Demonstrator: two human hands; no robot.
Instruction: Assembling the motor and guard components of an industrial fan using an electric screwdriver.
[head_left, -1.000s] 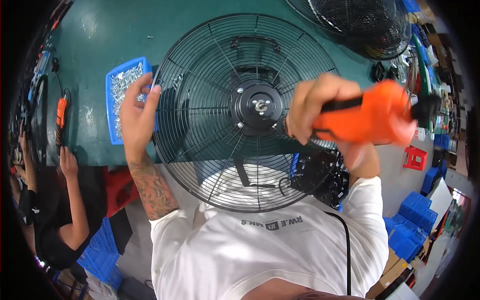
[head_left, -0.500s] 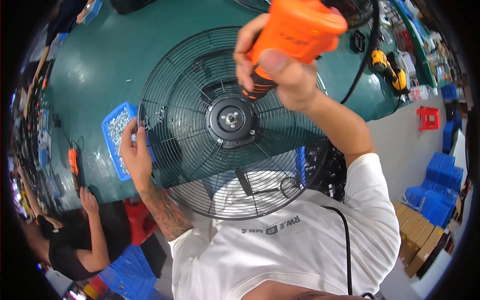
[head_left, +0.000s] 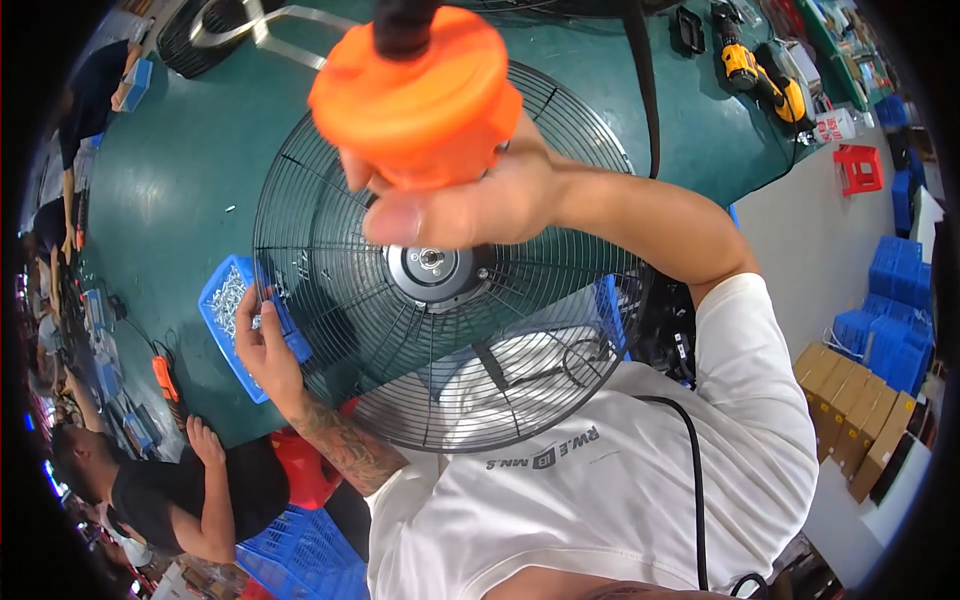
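A round black wire fan guard (head_left: 430,380) lies in front of me, overhanging the table's near edge. At its centre sits a dark motor hub (head_left: 433,285) with a bare metal shaft. My right hand (head_left: 480,205) is wrapped round an orange electric screwdriver (head_left: 415,110), held above the guard's far half. Its tip is hidden behind the body and hand. My left hand (head_left: 265,350) has its fingers closed at the left rim of the guard. Beside those fingers stands a blue bin (head_left: 213,312) of small silvery screws (head_left: 230,293).
A yellow-black drill (head_left: 740,65) lies at the far right of the green table (head_left: 160,210). Another orange screwdriver (head_left: 163,380) is at the left, near a co-worker's hand (head_left: 206,440). A black cable (head_left: 645,100) hangs behind the guard. Cardboard boxes (head_left: 850,410) stand at the right.
My right hand has swung left with the orange screwdriver, its body now turned end-on towards the view. My left hand stays at the guard's rim. The guard appears slightly shifted left.
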